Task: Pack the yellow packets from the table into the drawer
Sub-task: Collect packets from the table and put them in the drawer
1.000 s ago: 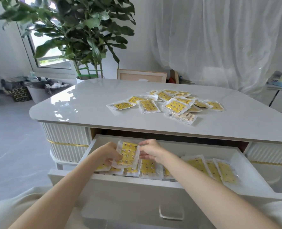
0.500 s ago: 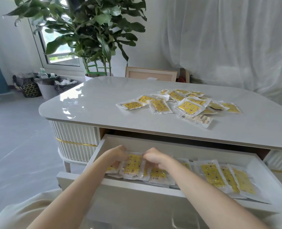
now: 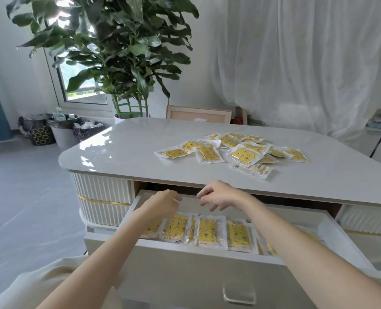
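I see a row of yellow packets (image 3: pixel 210 233) lying flat in the open drawer (image 3: pixel 185 249), their long axes running near to far. A heap of packets (image 3: pixel 243 152) sits on the table (image 3: pixel 140 148), far right. The left hand (image 3: pixel 162 202) and right hand (image 3: pixel 220 195) hover over the drawer's far end, fingers loosely curled, both empty.

Glossy pale worktop with a heap of packets, and an open drawer under it.

The worktop (image 3: pixel 140 148) carries a loose, overlapping heap of yellow packets (image 3: pixel 243 152) beyond the drawer (image 3: pixel 207 256), toward the drawer's right half. One pale packet (image 3: pixel 255 169) at the heap's edge nearest the drawer shows a labelled side. Inside the drawer a row of packets (image 3: pixel 207 230) lies flat along its front wall, edges overlapping.
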